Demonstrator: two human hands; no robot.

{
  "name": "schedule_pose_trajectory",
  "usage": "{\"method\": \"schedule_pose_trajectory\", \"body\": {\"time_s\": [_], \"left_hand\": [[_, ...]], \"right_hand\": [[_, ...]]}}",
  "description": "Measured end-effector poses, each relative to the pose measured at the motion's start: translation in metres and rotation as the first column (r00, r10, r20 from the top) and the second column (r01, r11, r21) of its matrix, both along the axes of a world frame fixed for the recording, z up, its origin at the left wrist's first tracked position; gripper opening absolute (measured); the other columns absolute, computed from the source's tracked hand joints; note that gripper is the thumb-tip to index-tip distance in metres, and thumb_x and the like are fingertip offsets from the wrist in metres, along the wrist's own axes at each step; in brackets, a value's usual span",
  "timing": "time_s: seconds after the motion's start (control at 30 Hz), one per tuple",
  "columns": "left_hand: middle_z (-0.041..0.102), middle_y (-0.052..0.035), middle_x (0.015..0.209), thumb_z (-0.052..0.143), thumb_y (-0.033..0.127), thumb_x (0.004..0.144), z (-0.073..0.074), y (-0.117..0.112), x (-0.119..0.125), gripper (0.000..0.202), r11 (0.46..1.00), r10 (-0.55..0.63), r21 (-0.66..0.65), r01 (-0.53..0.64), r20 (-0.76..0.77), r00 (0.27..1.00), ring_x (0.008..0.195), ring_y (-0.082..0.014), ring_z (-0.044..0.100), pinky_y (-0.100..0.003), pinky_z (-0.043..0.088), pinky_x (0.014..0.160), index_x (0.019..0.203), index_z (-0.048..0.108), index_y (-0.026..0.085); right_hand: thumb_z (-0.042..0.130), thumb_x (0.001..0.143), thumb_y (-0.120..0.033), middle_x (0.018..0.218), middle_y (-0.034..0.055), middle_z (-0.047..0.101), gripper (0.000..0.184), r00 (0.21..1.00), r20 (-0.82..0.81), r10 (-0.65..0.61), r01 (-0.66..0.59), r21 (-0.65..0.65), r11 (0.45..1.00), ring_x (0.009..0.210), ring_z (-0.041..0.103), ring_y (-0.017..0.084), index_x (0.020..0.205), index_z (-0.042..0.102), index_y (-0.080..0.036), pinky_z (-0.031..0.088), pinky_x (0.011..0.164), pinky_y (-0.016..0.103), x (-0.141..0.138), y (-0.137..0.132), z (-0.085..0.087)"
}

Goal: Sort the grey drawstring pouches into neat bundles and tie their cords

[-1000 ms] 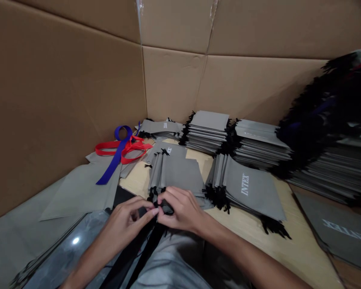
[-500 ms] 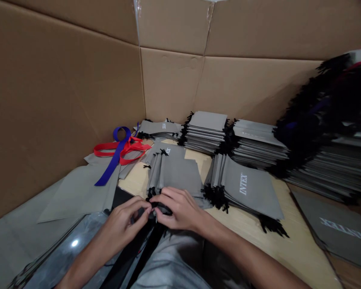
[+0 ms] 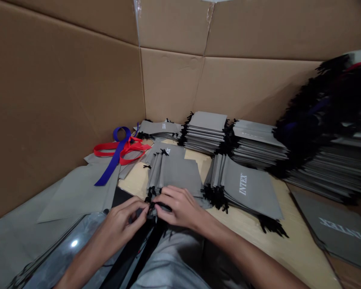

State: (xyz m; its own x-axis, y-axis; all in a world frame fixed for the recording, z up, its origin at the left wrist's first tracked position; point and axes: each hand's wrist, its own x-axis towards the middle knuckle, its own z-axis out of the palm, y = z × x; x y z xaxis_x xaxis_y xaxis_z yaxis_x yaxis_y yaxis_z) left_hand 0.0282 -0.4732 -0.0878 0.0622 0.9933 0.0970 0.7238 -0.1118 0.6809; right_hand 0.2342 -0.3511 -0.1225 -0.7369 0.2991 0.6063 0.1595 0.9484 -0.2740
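Item in hand: one small bundle of flat grey fabric drawstring pouches [image 3: 176, 174], lying on the pale wooden tabletop [image 3: 289, 245] directly ahead of the person. Long axis runs away from the viewer; the black drawstring ends [image 3: 152, 196] point toward the person, the closed bottoms toward the cardboard wall [image 3: 63, 100].

Hands: two. Left hand [image 3: 120, 224] and right hand [image 3: 180, 206] meet fingertip to fingertip at the near end of the bundle, both pinched shut on the black drawstring ends.

Other pouch lots, counted: one fanned bundle [image 3: 246, 190] just right of the handled one, top face printed "INTEX" in white; three neat stacks along the back wall, namely a low left stack [image 3: 159, 128] with small white print too small to read, a middle stack [image 3: 206, 130] and a right stack [image 3: 258, 144]; one tall blurred heap [image 3: 333, 160] at far right, tassels black. One loose pouch [image 3: 337, 233] at the right edge, also reading "INTEX", seen inverted.

Ribbons: one red satin ribbon [image 3: 108, 149] and one blue satin ribbon [image 3: 112, 162], crossed, resting on large grey fabric sheets [image 3: 75, 192] at left.
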Motion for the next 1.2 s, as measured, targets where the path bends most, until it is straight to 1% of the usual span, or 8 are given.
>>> {"method": "schedule_pose_trajectory", "body": {"time_s": [0.23,0.37,0.5,0.73,0.83,0.97,1.1,1.2], "left_hand": [[0.076,0.0005,0.102,0.055,0.038,0.107,-0.005,-0.001,-0.004,0.024,1.000,-0.004,0.018,0.004,-0.019,1.000,0.090,-0.0172,0.072,-0.024,0.051,0.077,0.098,0.075,0.028],[0.076,0.0010,0.099,0.056,0.035,0.105,-0.003,-0.003,-0.004,0.022,1.000,0.002,0.014,-0.002,-0.023,1.000,0.084,-0.0164,0.071,-0.023,0.049,0.070,0.097,0.075,0.028],[0.076,0.0013,0.097,0.057,0.035,0.104,-0.001,-0.004,-0.003,0.022,1.000,0.013,-0.001,-0.013,-0.023,1.000,0.082,-0.0166,0.071,-0.023,0.049,0.068,0.094,0.076,0.028],[0.078,-0.0017,0.099,0.056,0.046,0.105,-0.004,-0.003,-0.001,0.030,0.999,0.055,-0.001,-0.055,0.008,0.998,0.085,-0.0200,0.073,-0.026,0.052,0.068,0.098,0.079,0.028],[0.079,-0.0018,0.100,0.056,0.050,0.104,-0.007,-0.003,0.003,0.031,0.996,0.088,0.016,-0.089,0.035,0.996,0.081,-0.0195,0.073,-0.025,0.053,0.064,0.101,0.079,0.028],[0.080,-0.0006,0.102,0.067,0.053,0.098,-0.014,-0.003,0.007,0.029,0.986,0.156,0.038,-0.159,0.074,0.985,0.067,-0.0162,0.070,-0.024,0.052,0.055,0.109,0.079,0.029],[0.079,0.0004,0.094,0.066,0.054,0.099,-0.022,-0.004,0.008,0.030,0.987,0.157,0.014,-0.160,0.134,0.978,0.055,-0.0125,0.065,-0.023,0.053,0.053,0.106,0.079,0.028],[0.079,-0.0001,0.095,0.063,0.052,0.102,-0.024,-0.005,0.005,0.029,0.991,0.127,0.018,-0.130,0.117,0.985,0.063,-0.0141,0.069,-0.023,0.055,0.059,0.102,0.079,0.028]], "right_hand": [[0.065,0.100,-0.023,0.088,0.0007,0.071,0.010,1.000,0.006,-0.012,0.012,0.015,1.000,0.078,0.064,0.017,0.107,0.072,-0.023,0.040,0.061,0.031,-0.001,-0.001,0.003],[0.064,0.100,-0.023,0.088,0.0009,0.072,0.011,1.000,0.000,-0.007,0.007,0.014,1.000,0.078,0.064,0.017,0.107,0.072,-0.022,0.040,0.061,0.031,-0.001,0.000,0.002],[0.064,0.100,-0.023,0.088,0.0007,0.072,0.011,1.000,-0.003,-0.015,0.015,0.016,1.000,0.077,0.063,0.017,0.107,0.073,-0.023,0.039,0.061,0.032,-0.001,-0.001,0.001],[0.064,0.100,-0.022,0.089,0.0011,0.073,0.010,1.000,-0.005,-0.012,0.012,0.015,1.000,0.078,0.065,0.017,0.107,0.071,-0.023,0.041,0.062,0.030,-0.001,-0.001,0.000],[0.064,0.101,-0.023,0.089,0.0010,0.073,0.010,1.000,-0.003,-0.018,0.018,0.013,1.000,0.078,0.066,0.017,0.107,0.071,-0.024,0.040,0.062,0.030,-0.002,-0.001,-0.002],[0.063,0.101,-0.024,0.089,0.0008,0.073,0.010,1.000,0.003,-0.012,0.012,0.011,1.000,0.079,0.065,0.017,0.107,0.072,-0.023,0.040,0.061,0.031,-0.002,-0.001,-0.003],[0.062,0.102,-0.024,0.089,0.0009,0.073,0.011,1.000,-0.003,-0.013,0.013,0.013,1.000,0.079,0.065,0.017,0.106,0.072,-0.022,0.040,0.063,0.031,-0.002,-0.001,-0.002],[0.062,0.103,-0.025,0.088,0.0006,0.074,0.011,1.000,-0.007,-0.018,0.018,0.015,1.000,0.078,0.065,0.017,0.105,0.072,-0.023,0.040,0.062,0.031,-0.001,-0.001,-0.002]]}}
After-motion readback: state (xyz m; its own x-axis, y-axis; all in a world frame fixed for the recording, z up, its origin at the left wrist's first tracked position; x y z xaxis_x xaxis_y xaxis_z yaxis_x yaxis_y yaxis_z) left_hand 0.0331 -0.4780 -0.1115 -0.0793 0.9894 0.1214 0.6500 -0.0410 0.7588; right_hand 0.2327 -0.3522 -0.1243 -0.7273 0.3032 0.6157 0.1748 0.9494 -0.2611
